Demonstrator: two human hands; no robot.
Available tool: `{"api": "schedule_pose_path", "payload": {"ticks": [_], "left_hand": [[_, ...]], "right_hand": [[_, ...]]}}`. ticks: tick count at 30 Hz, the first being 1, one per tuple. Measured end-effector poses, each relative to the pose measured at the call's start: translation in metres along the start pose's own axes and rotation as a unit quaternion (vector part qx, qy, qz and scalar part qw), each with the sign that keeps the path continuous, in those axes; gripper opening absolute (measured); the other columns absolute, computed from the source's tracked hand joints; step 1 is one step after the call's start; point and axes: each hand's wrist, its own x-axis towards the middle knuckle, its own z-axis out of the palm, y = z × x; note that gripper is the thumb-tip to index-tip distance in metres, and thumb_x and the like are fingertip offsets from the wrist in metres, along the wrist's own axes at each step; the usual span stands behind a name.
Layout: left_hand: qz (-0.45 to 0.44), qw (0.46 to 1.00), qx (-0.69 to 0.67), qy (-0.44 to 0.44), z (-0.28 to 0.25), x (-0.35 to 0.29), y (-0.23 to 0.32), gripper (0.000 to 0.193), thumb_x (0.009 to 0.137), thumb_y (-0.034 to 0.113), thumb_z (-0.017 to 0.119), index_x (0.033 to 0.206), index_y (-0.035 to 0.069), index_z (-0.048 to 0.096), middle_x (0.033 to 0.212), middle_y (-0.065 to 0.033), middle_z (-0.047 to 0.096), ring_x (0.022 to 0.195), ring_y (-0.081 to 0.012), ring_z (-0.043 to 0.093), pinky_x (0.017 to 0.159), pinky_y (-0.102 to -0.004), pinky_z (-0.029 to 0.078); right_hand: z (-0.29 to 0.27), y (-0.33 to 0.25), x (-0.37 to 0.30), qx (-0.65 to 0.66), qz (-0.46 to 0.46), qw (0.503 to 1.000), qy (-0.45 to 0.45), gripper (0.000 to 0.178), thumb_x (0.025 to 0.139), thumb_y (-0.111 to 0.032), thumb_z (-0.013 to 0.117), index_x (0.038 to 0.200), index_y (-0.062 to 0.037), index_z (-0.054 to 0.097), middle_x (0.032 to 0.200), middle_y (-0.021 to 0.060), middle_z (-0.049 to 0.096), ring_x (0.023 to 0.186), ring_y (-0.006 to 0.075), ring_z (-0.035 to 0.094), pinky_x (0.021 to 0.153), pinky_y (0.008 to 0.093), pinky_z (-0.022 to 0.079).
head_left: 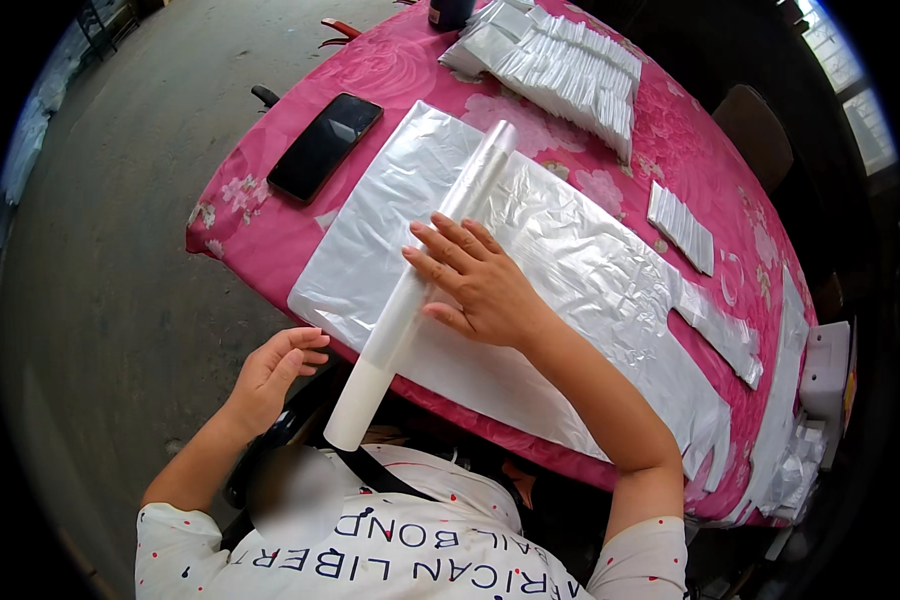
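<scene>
Right hand (478, 285): palm down on a long, pale, translucent cylindrical roll (368, 385), fingers spread apart and lying across it, thumb set off below; laid flat, not clamped.
Right arm (610, 405): bent at the elbow, the forearm slanting up and leftward over the table.
Left hand (275, 375): just off the table edge, fingers loosely bent, thumb a little apart from the fingertips; whether they touch the sheet's corner I cannot tell.
Left forearm (198, 465): slants up and to the right from the sleeve.
Roll: lies diagonally across a broad, silvery-white, crinkled plastic sheet (580, 300), its near end jutting past the table edge.
Sheet: spread on a pink floral tablecloth (232, 240), a curved cut-out at its right end.
Around it: a black smartphone (325, 148) to the left; a heap of folded white plastic packets (570, 75) beyond; a smaller white bundle (681, 228) to the right.
</scene>
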Motion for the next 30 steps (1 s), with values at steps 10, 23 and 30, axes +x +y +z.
{"api": "schedule_pose_path", "payload": {"ticks": [10,23,30], "left_hand": [[0.055,0.917,0.378,0.112,0.017,-0.009,0.007,0.069,0.078,0.018,0.065,0.133,-0.002,0.029,0.116,-0.0202,0.049,0.103,-0.0350,0.053,0.087,-0.0383,0.043],[-0.162,0.749,-0.556,-0.323,0.044,-0.018,0.001,0.085,0.068,0.021,0.073,0.134,-0.008,0.028,0.085,-0.0086,0.053,0.065,-0.0151,0.056,0.058,-0.0288,0.047],[-0.158,0.931,-0.163,-0.285,0.070,0.011,0.037,0.050,0.068,0.014,0.073,0.108,0.000,0.047,0.078,-0.0048,0.055,0.066,-0.0135,0.056,0.057,-0.0275,0.047]], "right_hand": [[0.057,-0.034,0.125,0.006,0.154,0.978,0.139,0.043,0.082,-0.029,0.051,0.117,-0.0038,0.056,0.127,0.0151,0.050,0.130,0.0297,0.033,0.109,0.0448,0.016],[-0.004,-0.063,0.064,0.817,0.267,0.396,0.321,0.070,0.077,-0.021,0.066,0.129,0.0041,0.027,0.099,0.0107,0.052,0.090,0.0169,0.056,0.081,0.0296,0.050],[-0.035,-0.055,0.022,0.708,0.290,0.505,0.399,0.066,0.076,-0.023,0.065,0.126,0.0020,0.030,0.090,0.0079,0.054,0.079,0.0142,0.057,0.072,0.0291,0.050]]}}
